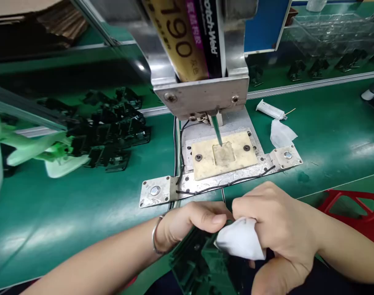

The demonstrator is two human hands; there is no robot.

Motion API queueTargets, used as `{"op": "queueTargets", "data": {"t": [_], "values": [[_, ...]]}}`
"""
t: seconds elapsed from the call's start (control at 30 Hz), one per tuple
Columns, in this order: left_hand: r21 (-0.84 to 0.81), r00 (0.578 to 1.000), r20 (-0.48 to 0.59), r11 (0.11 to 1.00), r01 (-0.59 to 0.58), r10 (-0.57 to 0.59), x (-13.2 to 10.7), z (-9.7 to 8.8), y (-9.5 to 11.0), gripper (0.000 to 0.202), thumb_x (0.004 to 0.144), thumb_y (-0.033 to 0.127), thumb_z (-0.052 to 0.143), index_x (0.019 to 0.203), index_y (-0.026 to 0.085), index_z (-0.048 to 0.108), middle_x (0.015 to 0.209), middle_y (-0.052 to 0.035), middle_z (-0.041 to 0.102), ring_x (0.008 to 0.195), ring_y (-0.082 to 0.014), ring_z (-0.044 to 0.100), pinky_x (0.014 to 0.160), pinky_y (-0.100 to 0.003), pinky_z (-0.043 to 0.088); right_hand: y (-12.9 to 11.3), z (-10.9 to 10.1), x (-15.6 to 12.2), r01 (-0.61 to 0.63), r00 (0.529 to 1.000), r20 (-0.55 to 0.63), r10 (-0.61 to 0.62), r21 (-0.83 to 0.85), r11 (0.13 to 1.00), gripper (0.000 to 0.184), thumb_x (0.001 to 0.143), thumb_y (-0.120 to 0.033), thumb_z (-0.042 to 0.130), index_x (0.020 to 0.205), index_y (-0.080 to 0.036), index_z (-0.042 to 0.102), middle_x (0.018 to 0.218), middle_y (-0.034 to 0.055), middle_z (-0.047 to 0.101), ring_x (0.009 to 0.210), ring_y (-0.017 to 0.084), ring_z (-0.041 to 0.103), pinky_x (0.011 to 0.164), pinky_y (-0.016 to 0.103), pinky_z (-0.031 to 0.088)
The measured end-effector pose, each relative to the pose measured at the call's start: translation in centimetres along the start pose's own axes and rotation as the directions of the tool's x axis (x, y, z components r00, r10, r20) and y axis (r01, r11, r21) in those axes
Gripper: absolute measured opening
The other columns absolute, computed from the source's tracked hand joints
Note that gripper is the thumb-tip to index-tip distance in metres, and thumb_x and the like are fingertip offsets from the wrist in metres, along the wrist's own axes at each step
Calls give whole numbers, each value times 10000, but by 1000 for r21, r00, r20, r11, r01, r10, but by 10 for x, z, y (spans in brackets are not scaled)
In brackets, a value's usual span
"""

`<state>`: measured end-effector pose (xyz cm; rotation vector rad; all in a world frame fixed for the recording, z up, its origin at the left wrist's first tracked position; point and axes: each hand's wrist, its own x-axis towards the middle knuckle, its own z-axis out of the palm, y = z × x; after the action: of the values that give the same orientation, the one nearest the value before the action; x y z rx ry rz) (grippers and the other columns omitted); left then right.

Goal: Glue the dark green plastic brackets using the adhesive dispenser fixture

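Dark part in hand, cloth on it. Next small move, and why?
Probably slide the white cloth along the dark glossy plastic part onto the area not yet covered. The right hand grips the cloth at one spot, with the left hand beside it, and much of the glossy face lies uncovered, so the wipe looks unfinished.

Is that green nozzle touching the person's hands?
No, the green nozzle points down at a beige plate, away from the left hand and the right hand, which grips a white wipe.
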<state>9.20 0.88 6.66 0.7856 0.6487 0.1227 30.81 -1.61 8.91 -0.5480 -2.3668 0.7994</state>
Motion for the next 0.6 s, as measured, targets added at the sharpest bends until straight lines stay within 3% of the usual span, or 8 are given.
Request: {"op": "queueTargets", "data": {"t": [0.1,0.2,0.27,0.33,0.47,0.53,0.57,0.6], "values": [[1,989,121,997,80,-80,-1,3,5,562,638,720,749,645,158,731,576,-74,627,546,-258,596,598,-394,531,1,4,-2,27,1000,3,-27,-53,998,748,988,-793,380,562,-191,505,700,-30,336,530,106,238,515,301,194],[183,987,159,983,-11,-19,-4,-2,7,606,703,747,726,815,159,818,733,-87,711,701,-291,635,711,-400,538,-8,3,-22,-39,999,0,39,-94,995,739,1004,-743,435,528,-177,437,690,-41,294,531,98,208,517,304,179],[198,980,201,979,-51,11,-4,-4,6,616,776,729,684,959,162,840,875,-100,755,811,-324,667,796,-416,529,-13,3,-29,-86,996,-25,84,-107,991,734,1012,-721,445,525,-173,418,681,-44,279,530,97,207,513,304,165],[174,983,178,982,-74,42,-3,-3,5,573,793,693,689,959,166,843,864,-90,752,807,-314,663,815,-408,518,-14,5,-27,-102,994,-53,95,-144,984,724,1008,-723,451,531,-179,420,679,-42,278,534,102,217,515,307,157],[199,997,50,978,-67,58,-8,-1,8,527,757,686,698,834,178,820,722,-51,679,703,-262,594,721,-369,512,-10,9,-9,-33,995,-104,8,-243,969,704,986,-734,481,538,-192,444,683,-32,303,545,115,229,518,312,170],[318,981,-19,932,-176,191,-15,-2,8,501,812,660,686,980,207,819,873,-78,734,821,-312,660,782,-404,549,-10,7,-13,-29,994,-109,-1,-269,963,663,982,-701,520,554,-197,472,676,-24,341,544,120,272,516,311,200],[407,942,-25,864,-296,334,-19,-3,6,495,848,634,685,1114,232,797,988,-97,752,912,-338,686,833,-429,563,-10,5,-20,-64,993,-114,34,-274,960,627,977,-682,542,576,-202,498,679,-16,376,550,125,320,522,310,238],[501,873,3,755,-423,488,-24,-5,4,516,875,607,690,1246,254,747,1092,-116,748,982,-349,696,875,-444,571,-9,2,-31,-120,988,-131,86,-273,954,588,967,-669,562,605,-207,529,685,-5,412,561,136,375,536,311,284]]}}
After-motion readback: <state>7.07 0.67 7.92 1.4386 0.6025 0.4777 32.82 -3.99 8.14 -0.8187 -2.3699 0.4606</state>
